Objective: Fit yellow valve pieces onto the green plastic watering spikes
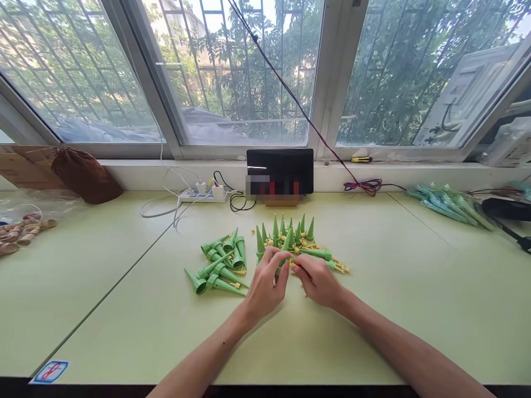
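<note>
My left hand [265, 283] is closed round a green plastic spike [287, 240], its pointed tip rising above the fingers. Close beside it, my right hand [320, 281] pinches a small yellow plastic piece [291, 262] against the spike; the fingers partly cover both. Just beyond my hands, several green spikes [311, 229] stand upright, with small yellow pieces [341, 267] scattered among and beside them. One more green spike [315, 253] lies on its side there. Left of my hands is a loose pile of green spikes [226, 272], with a few yellow pieces in it.
The pale green table [136, 326] has a seam on the left. A dark-screened device [280, 171] stands by the window, with a power strip [203, 194] and cables beside it. Wooden pieces [25, 233] lie far left, plastic-bagged items [450, 204] far right.
</note>
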Tool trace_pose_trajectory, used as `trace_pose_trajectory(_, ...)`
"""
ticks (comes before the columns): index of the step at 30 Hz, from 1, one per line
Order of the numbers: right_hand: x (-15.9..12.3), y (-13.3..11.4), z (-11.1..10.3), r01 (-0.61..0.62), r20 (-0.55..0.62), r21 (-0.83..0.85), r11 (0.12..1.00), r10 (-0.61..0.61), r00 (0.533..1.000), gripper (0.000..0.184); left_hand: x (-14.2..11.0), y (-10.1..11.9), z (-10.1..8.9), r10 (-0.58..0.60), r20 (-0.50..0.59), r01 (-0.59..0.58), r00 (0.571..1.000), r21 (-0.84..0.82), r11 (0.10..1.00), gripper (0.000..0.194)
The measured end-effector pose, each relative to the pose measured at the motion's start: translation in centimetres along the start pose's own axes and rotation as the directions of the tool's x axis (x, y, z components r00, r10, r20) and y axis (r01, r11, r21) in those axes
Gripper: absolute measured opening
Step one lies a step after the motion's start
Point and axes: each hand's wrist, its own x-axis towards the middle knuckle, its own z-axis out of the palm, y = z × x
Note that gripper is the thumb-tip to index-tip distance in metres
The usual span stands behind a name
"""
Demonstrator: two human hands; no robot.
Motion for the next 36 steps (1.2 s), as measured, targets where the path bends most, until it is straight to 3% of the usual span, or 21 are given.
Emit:
trace_pose_trajectory(18,-0.21,0.46,0.27,-0.001,0.049,-0.018,1.0,0.002,0.999,0.034,0.03,0.11,0.09,0.034,-0.007,-0.034,0.999,-0.008,0.999,0.018)
trace_pose_trajectory(28,-0.05,0.08,0.05,-0.105,0.064,0.034,0.994,0.102,0.993,0.033,-0.16,-0.03,0.07,0.035,-0.029,-0.035,0.999,0.024,0.999,0.018)
trace_pose_trajectory(36,0.04,0.18,0.17,-0.032,0.061,0.016,0.999,0.031,0.998,0.033,-0.11,-0.09,0.18,0.028,-0.018,-0.028,0.999,0.022,0.999,0.019)
